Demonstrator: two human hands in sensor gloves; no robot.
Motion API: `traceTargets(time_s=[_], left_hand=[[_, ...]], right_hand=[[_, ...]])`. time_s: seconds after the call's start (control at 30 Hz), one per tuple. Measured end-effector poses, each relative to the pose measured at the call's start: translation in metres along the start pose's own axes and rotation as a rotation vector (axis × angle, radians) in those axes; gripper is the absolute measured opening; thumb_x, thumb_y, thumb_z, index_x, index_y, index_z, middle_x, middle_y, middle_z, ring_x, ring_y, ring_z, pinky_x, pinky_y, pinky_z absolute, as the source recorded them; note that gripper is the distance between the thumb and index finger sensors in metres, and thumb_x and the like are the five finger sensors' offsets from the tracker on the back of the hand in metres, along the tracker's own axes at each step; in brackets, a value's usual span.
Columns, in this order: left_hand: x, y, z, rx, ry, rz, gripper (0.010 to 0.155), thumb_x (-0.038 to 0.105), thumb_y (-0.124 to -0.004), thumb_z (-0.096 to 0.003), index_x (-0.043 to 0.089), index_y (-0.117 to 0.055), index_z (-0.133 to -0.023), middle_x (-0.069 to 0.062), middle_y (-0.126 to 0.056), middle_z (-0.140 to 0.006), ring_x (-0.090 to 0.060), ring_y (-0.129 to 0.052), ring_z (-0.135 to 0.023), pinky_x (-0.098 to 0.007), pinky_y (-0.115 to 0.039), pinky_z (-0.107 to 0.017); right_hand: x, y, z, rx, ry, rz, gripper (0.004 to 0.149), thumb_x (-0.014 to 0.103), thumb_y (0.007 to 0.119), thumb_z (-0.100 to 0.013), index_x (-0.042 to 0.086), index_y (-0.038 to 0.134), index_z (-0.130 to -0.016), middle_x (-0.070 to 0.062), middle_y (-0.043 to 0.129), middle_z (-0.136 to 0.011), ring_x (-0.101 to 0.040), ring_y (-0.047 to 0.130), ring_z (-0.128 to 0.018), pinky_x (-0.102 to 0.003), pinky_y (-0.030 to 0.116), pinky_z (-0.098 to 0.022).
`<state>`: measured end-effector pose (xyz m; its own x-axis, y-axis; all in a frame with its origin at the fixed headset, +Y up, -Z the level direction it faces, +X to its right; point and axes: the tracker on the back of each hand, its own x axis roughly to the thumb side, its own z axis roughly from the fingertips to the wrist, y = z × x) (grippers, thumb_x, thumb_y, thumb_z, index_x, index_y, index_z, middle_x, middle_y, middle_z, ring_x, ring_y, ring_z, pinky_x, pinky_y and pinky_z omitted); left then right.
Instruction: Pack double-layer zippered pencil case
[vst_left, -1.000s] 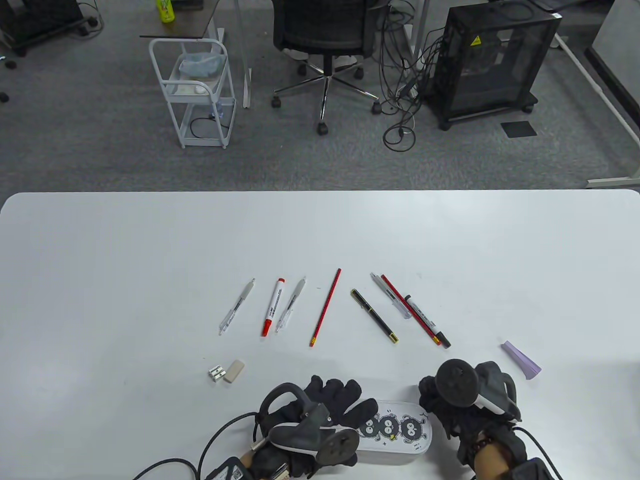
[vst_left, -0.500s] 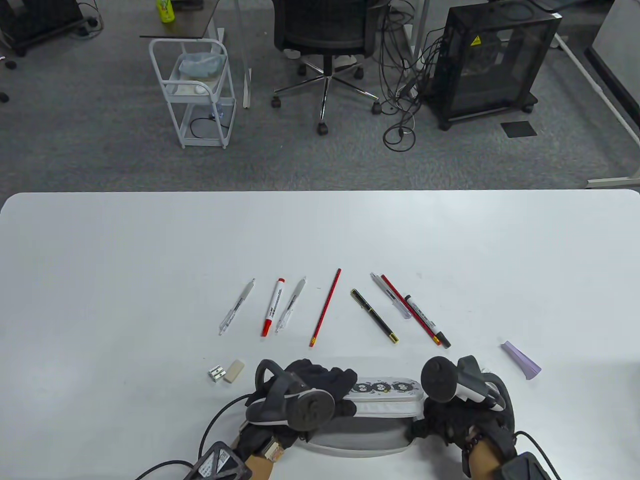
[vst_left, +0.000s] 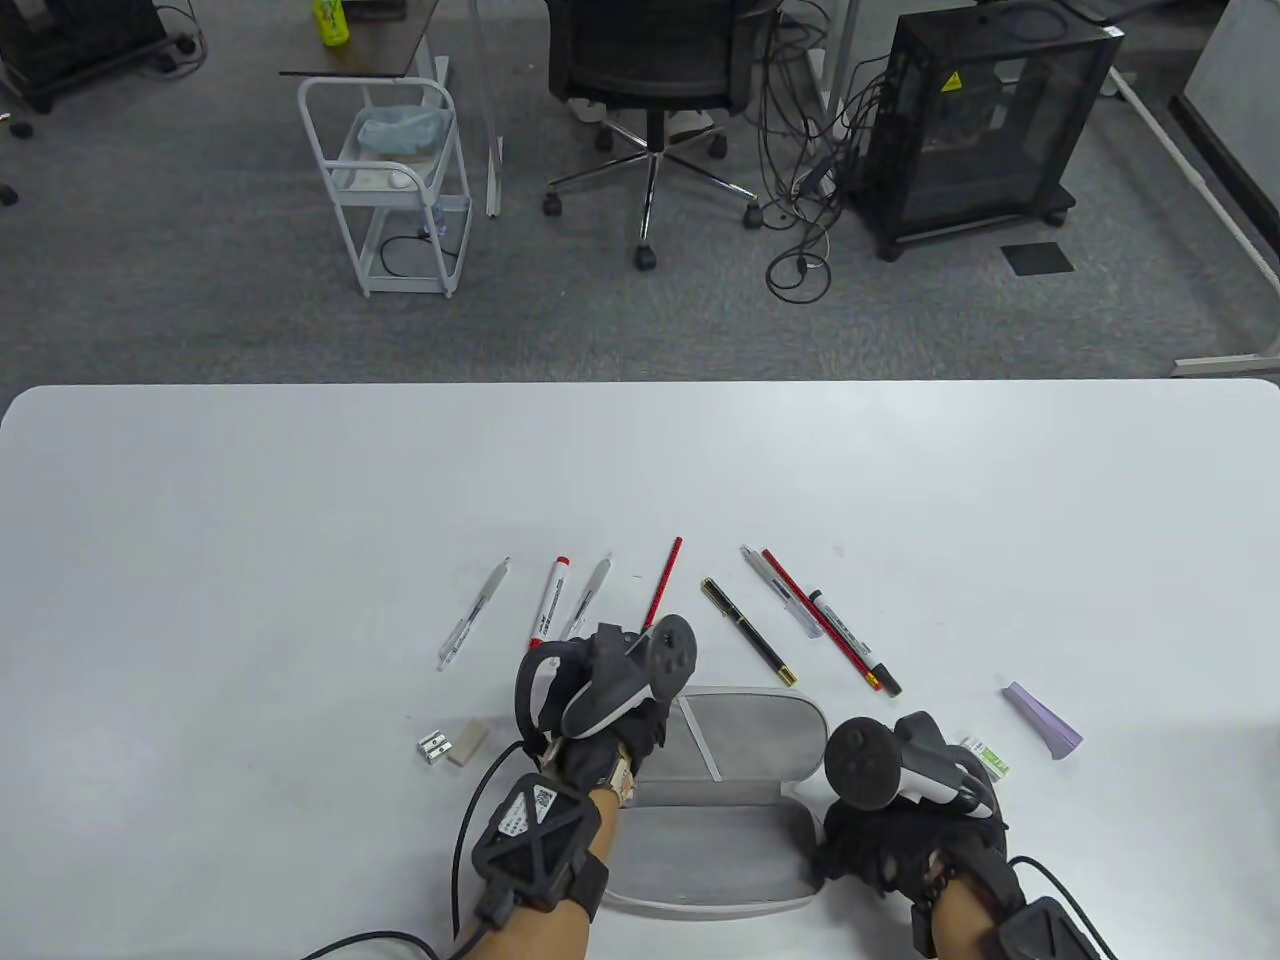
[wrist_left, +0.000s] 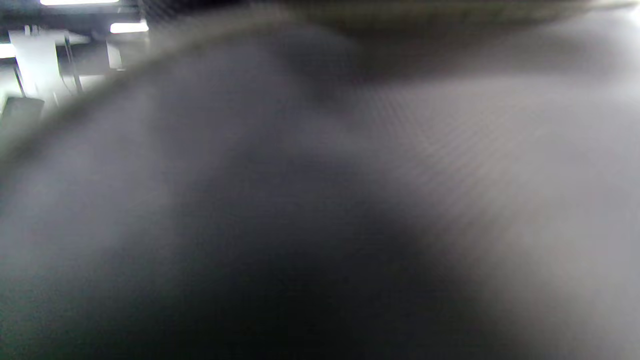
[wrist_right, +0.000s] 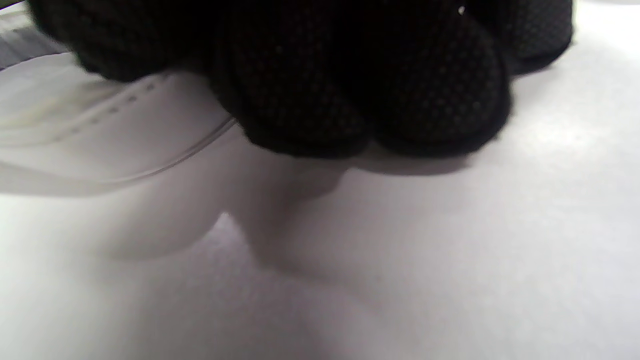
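I see the pencil case (vst_left: 730, 790) lying open by the tabletop's near edge; left hand (vst_left: 600, 700) grip unclear, right hand (vst_left: 890, 830) clenched on its end

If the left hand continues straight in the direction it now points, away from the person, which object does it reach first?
Probably the red pencil: in the table view the left hand, at the far left edge of the opened pencil case, already covers the pencil's near end. Its height above the table is unclear, so it may pass over.

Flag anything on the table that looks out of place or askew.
Little stands out. The pencil case lies opened flat, as packing needs. On the right, a white pen, a red pencil and a black-capped marker lie overlapping, not spaced apart like the others. The left wrist view is only blur.
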<state>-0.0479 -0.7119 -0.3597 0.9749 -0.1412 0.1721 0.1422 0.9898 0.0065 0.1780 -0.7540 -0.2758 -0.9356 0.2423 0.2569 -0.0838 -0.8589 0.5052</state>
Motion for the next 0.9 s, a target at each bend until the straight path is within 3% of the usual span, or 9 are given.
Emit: traceTargets(time_s=[0.07,0.17,0.27,0.47,0.7,0.9], left_hand=[[0.009,-0.005,-0.003,-0.050,0.002,-0.090,0.054,0.061,-0.064,-0.0488,0.028,-0.085,-0.087,0.004,-0.107,-0.076,-0.022,-0.109,-0.063,-0.046,-0.081,-0.055],[0.012,-0.003,-0.002,-0.030,-0.005,-0.111,0.055,0.061,-0.064,-0.0489,0.028,-0.083,-0.089,0.003,-0.105,-0.079,-0.024,-0.106,-0.067,-0.047,-0.079,-0.057],[0.005,0.014,0.011,0.128,-0.073,-0.047,0.058,0.063,-0.065,-0.0453,0.028,-0.083,-0.088,0.003,-0.105,-0.080,-0.024,-0.106,-0.068,-0.047,-0.079,-0.057],[-0.019,0.031,0.056,0.215,-0.178,0.059,0.060,0.064,-0.064,-0.0452,0.028,-0.081,-0.090,0.002,-0.103,-0.083,-0.025,-0.104,-0.070,-0.048,-0.078,-0.059],[-0.056,0.008,0.098,0.249,-0.150,0.111,0.060,0.064,-0.064,-0.0454,0.027,-0.082,-0.090,0.002,-0.103,-0.083,-0.025,-0.105,-0.070,-0.048,-0.078,-0.058],[-0.091,-0.008,0.101,0.257,-0.042,0.196,0.061,0.065,-0.064,-0.0459,0.026,-0.082,-0.090,0.001,-0.103,-0.082,-0.026,-0.105,-0.069,-0.048,-0.078,-0.058]], right_hand=[[0.000,0.000,0.000,-0.001,-0.003,0.001,0.054,0.054,0.083,-0.035,0.011,0.094,-0.064,0.004,0.106,-0.041,-0.023,0.104,-0.040,-0.050,0.076,-0.051],[0.000,0.001,0.000,-0.003,-0.006,-0.001,0.054,0.054,0.083,-0.035,0.011,0.094,-0.065,0.004,0.106,-0.041,-0.023,0.103,-0.040,-0.051,0.076,-0.052],[0.000,0.001,0.001,-0.007,-0.006,0.002,0.054,0.054,0.082,-0.035,0.011,0.094,-0.065,0.004,0.106,-0.042,-0.024,0.103,-0.041,-0.051,0.076,-0.052],[-0.002,0.001,0.003,-0.032,0.006,-0.020,0.059,0.058,0.078,-0.036,0.011,0.093,-0.069,0.003,0.106,-0.046,-0.026,0.102,-0.044,-0.050,0.074,-0.054],[-0.009,-0.009,0.015,-0.152,0.074,-0.021,0.065,0.060,0.073,-0.038,0.014,0.088,-0.081,-0.001,0.104,-0.057,-0.029,0.100,-0.053,-0.051,0.070,-0.058],[-0.019,-0.013,0.020,-0.227,0.099,-0.074,0.064,0.059,0.073,-0.040,0.014,0.085,-0.084,-0.002,0.102,-0.061,-0.029,0.098,-0.057,-0.051,0.069,-0.059]])
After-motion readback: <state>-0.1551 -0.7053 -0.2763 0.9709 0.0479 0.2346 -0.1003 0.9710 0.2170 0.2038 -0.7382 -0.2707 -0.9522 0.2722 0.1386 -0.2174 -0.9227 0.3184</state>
